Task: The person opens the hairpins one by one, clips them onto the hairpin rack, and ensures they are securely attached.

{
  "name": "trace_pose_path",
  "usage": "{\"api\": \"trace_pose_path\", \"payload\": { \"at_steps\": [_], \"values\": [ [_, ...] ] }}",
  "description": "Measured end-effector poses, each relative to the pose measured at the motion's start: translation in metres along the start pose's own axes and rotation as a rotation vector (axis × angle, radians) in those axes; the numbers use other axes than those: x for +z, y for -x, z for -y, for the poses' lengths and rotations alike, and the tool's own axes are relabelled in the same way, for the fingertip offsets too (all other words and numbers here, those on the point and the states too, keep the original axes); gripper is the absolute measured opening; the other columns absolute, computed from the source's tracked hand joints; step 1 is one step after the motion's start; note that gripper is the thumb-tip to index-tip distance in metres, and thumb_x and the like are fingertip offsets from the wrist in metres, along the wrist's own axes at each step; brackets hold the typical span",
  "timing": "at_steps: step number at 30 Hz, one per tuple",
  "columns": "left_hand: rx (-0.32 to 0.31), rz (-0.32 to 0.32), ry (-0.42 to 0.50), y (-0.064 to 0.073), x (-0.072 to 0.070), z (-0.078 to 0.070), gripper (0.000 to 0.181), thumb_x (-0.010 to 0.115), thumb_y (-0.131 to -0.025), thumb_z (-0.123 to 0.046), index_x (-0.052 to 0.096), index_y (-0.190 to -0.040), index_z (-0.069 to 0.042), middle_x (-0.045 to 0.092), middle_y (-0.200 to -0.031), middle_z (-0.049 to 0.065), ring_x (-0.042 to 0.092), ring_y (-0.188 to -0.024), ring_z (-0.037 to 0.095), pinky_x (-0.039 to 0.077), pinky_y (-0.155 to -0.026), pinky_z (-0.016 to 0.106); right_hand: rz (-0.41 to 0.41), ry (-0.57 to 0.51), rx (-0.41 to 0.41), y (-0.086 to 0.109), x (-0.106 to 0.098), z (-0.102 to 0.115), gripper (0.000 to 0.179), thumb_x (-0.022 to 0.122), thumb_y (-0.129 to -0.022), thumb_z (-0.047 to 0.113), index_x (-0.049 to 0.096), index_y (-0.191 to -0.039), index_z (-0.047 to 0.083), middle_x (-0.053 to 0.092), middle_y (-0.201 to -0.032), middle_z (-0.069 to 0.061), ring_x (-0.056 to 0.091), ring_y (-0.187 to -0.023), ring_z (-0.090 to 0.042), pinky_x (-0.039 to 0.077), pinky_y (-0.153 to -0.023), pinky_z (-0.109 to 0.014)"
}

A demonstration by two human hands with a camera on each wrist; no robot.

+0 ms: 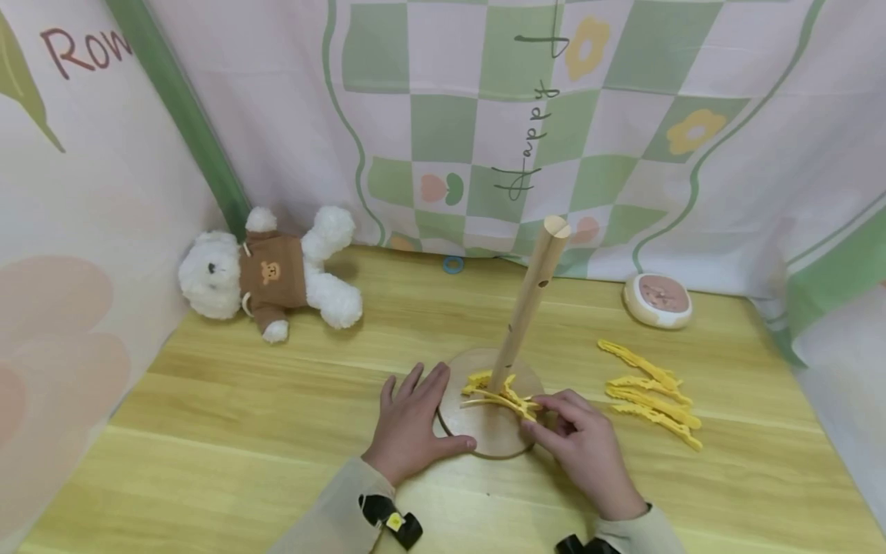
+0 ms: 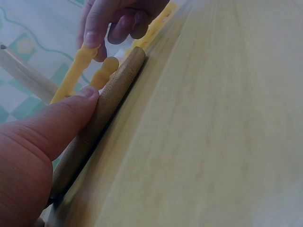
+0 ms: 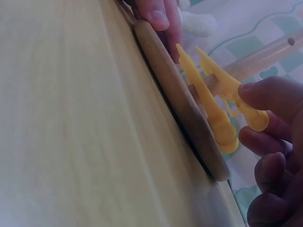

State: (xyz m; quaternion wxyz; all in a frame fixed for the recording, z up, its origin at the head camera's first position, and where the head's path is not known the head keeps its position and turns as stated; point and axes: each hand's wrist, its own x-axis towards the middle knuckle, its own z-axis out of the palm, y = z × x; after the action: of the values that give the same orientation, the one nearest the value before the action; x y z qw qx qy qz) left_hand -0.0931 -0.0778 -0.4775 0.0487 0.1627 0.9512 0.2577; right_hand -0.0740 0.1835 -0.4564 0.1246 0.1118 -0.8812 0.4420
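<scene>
A round wooden base bears an upright wooden post with small holes in its side. My left hand rests at the base's left edge, fingers spread, thumb along the near rim. On the right, my right hand pinches the rounded end of a slim yellow plastic strip between thumb and fingers. That strip lies across the front of the post, just above another yellow strip lower down by the base, as the right wrist view shows. More yellow plastic shows at the post's foot.
Several loose yellow strips lie on the wooden table to the right. A white and pink rounded device sits at the back right. At the back left lies a white plush toy in a brown shirt. A small blue ring is by the curtain.
</scene>
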Motion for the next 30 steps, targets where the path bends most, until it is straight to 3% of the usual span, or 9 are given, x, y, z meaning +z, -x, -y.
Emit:
{"api": "trace_pose_path", "payload": {
  "at_steps": [30],
  "values": [
    [0.014,-0.026,0.004,-0.0003,0.0009,0.0,0.115,0.066,-0.073,-0.08,0.029,-0.159,-0.014,0.027,-0.164,-0.002,0.019,-0.152,0.031,0.005,-0.117,0.064,0.006,0.04,-0.03,-0.0049,0.0015,0.0014,0.028,0.087,-0.076,0.009,0.077,-0.102,0.009,0.061,-0.082,0.005,0.046,-0.061,-0.004,0.042,-0.05,-0.022]
  ]
}}
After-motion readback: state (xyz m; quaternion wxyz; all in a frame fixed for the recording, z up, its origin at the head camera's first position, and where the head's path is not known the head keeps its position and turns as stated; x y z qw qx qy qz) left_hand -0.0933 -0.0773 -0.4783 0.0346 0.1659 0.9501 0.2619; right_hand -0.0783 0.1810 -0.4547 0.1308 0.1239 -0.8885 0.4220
